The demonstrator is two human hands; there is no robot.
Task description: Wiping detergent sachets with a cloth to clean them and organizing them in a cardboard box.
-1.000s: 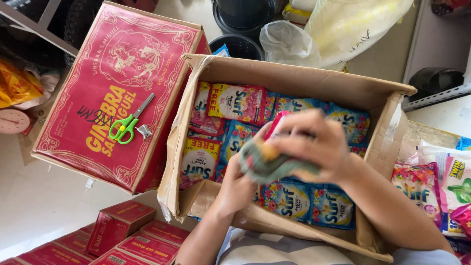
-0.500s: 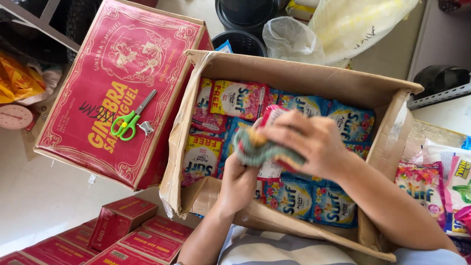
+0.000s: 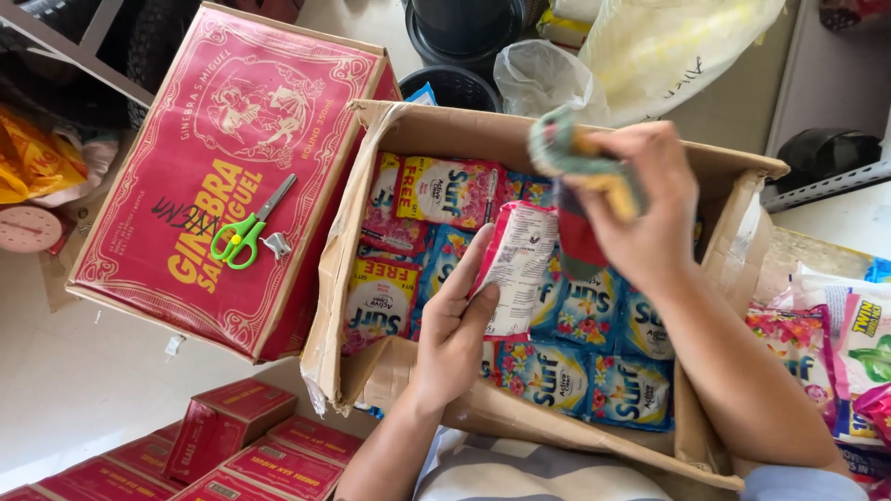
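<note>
In the head view, the left hand [image 3: 455,339] holds a pink and white sachet [image 3: 522,269] over the open cardboard box [image 3: 715,278]. The thumb and fingers are closed on the lower edge of the sachet, so the sachet stands up from the hand, with its long axis running from the palm away toward the far wall of the box, a little tilted to the right.

The right hand [image 3: 640,209] is above and to the right of the sachet, very near its top end. Its fingers are closed around a bunched cloth [image 3: 568,153], green-grey with a yellow part, which it holds higher than the sachet. The cloth lies just beside the upper corner of the sachet; I cannot tell if they touch. So the sachet is between the two hands, and the left hand is the one that has it.

Inside the box, many blue and pink sachets [image 3: 575,380] lie flat in rows. To the left, green scissors [image 3: 249,227] rest on a big red carton [image 3: 213,121]. Small red boxes [image 3: 232,427] stand at the lower left.
</note>
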